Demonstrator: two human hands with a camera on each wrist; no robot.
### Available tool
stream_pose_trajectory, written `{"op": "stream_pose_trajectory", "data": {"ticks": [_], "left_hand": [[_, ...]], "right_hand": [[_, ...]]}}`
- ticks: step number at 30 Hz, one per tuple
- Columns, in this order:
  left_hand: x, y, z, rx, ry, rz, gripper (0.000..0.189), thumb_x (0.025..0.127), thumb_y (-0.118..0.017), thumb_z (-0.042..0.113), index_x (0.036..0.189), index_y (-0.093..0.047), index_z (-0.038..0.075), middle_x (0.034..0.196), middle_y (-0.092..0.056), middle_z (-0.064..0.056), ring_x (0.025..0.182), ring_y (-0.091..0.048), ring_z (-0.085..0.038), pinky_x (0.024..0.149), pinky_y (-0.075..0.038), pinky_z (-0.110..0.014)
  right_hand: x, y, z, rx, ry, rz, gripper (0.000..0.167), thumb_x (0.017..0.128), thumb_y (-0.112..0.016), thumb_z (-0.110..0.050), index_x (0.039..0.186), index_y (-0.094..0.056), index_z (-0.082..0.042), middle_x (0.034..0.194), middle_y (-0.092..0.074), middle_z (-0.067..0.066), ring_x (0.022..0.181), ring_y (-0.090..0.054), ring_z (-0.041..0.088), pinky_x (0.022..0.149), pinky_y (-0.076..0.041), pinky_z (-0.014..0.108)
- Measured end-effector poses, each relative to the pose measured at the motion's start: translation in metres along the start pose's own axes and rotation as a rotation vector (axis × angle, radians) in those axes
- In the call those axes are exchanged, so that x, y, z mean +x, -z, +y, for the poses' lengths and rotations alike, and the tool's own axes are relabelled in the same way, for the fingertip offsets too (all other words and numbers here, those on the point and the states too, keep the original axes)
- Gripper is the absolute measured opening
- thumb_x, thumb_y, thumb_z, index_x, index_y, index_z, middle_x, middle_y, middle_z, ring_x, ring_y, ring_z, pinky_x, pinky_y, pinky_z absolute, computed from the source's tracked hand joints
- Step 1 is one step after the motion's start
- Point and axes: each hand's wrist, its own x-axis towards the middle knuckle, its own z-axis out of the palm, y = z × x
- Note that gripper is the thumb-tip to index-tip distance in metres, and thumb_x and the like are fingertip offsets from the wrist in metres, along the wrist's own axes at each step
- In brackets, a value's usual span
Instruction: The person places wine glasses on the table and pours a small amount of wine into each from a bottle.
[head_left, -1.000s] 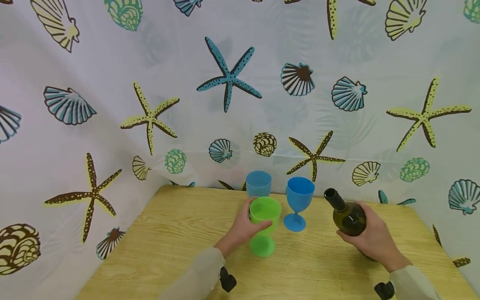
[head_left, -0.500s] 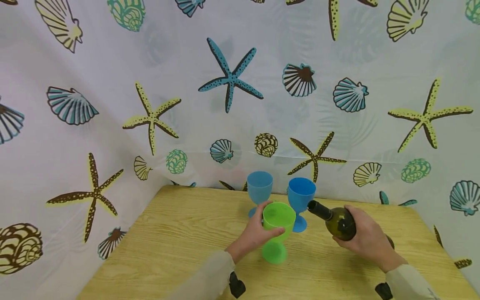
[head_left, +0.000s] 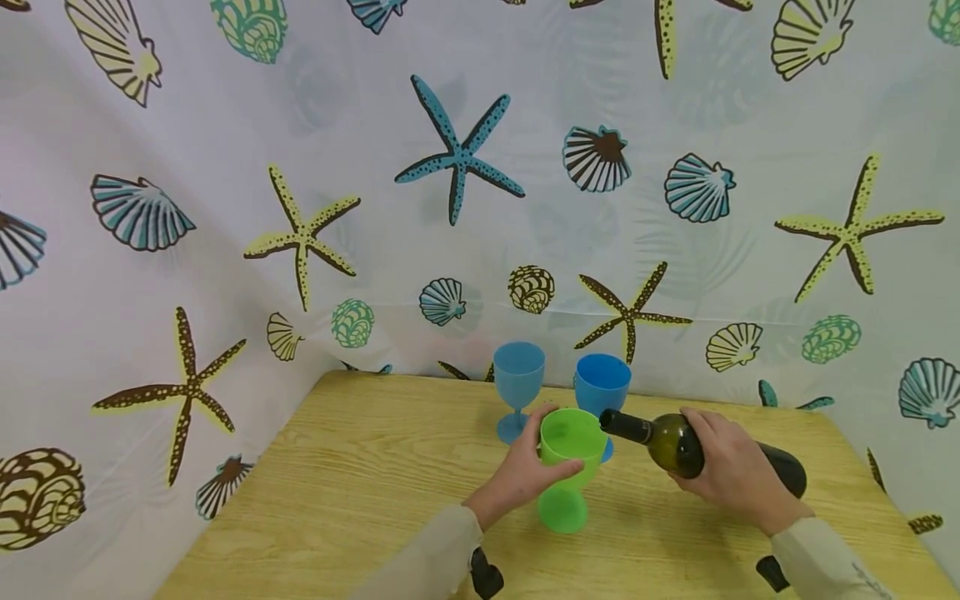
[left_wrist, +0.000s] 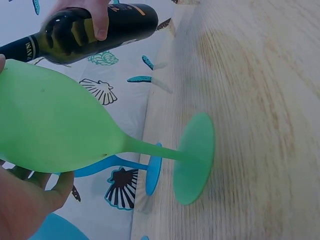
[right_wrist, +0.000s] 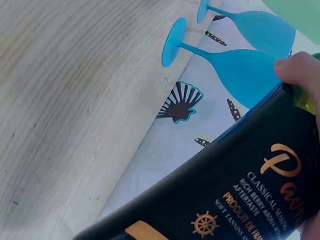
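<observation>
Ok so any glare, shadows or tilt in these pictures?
Head view: a soft shadow on the table below the bottle; left wrist view: bright reflections on the bottle's glass, scene turned sideways; right wrist view: scene slanted, the label partly readable.

On the wood-grained bench (head_left: 375, 467), near the middle of its far edge, stand a light-blue goblet (head_left: 519, 379) and, just to its right, a darker blue goblet (head_left: 601, 387).
</observation>
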Motion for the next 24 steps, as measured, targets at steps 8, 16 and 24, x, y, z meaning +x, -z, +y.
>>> {"op": "stream_pose_trajectory", "data": {"ticks": [8,16,24], "left_hand": [[-0.001,-0.001,0.002,-0.029,0.006,-0.006,0.077,0.086,-0.071,0.030,0.147,-0.024,0.024,0.128,-0.047,-0.008,0.110,-0.054,-0.022,0.088,-0.048,-0.038],[-0.002,-0.001,0.005,-0.024,0.014,-0.003,0.076,0.085,-0.072,0.027,0.146,-0.025,0.023,0.127,-0.047,-0.007,0.109,-0.054,-0.022,0.086,-0.049,-0.037],[-0.001,0.000,0.006,-0.038,0.028,-0.006,0.076,0.084,-0.074,0.027,0.144,-0.027,0.020,0.127,-0.048,-0.005,0.108,-0.054,-0.020,0.086,-0.049,-0.037]], "right_hand": [[0.006,0.005,0.001,-0.076,0.024,-0.027,0.088,0.050,-0.092,-0.028,0.121,-0.052,0.007,0.102,-0.059,0.022,0.085,-0.061,0.037,0.072,-0.051,0.053],[0.011,0.009,0.004,-0.128,0.084,-0.031,0.092,0.045,-0.094,-0.027,0.120,-0.053,0.007,0.103,-0.059,0.022,0.086,-0.061,0.038,0.072,-0.050,0.054],[0.016,0.011,0.007,-0.154,0.130,-0.045,0.095,0.043,-0.095,-0.029,0.121,-0.053,0.006,0.105,-0.059,0.021,0.091,-0.060,0.037,0.076,-0.050,0.053]]}}
